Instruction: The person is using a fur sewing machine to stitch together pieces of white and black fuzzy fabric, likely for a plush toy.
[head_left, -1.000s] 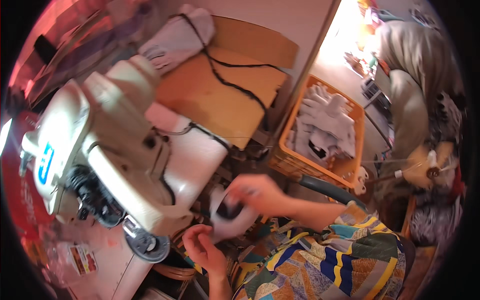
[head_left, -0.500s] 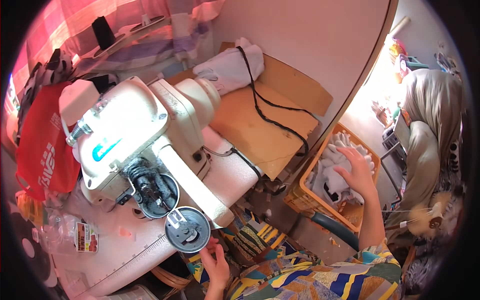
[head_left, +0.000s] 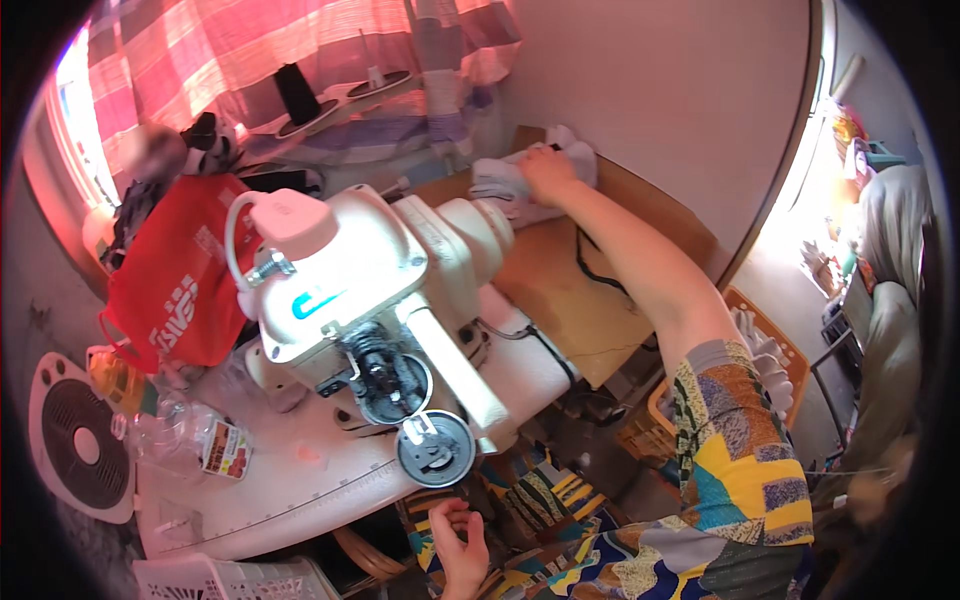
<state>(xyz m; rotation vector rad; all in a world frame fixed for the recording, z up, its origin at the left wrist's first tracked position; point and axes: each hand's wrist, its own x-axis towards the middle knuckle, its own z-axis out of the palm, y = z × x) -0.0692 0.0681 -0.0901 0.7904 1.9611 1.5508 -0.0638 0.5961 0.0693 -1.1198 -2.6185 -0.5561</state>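
Observation:
My right arm stretches across to the back, where my right hand (head_left: 545, 175) is closed on a white cloth bundle (head_left: 500, 185). A black cord (head_left: 597, 262) runs down from near the bundle, partly hidden behind my forearm. Close to my body, my left hand (head_left: 460, 545) is raised with curled fingers and nothing visible in it. It is just below a round grey disc (head_left: 436, 450) at the front of a white sewing machine (head_left: 340, 260), apart from it. Beside the disc sits a dark, linty round housing (head_left: 392, 388).
The bundle rests in a cardboard box (head_left: 570, 300) behind the machine. An orange crate (head_left: 790, 350) of white glove-like pieces stands at right, partly behind my arm. On the left are a red bag (head_left: 180, 280), a clear plastic container (head_left: 165, 430), a fan (head_left: 85, 445) and a white basket (head_left: 215, 580).
My right hand has gone from above the orange crate to the bundle at the back and closed on it. My left hand has drawn down from the disc. The view has shifted leftward.

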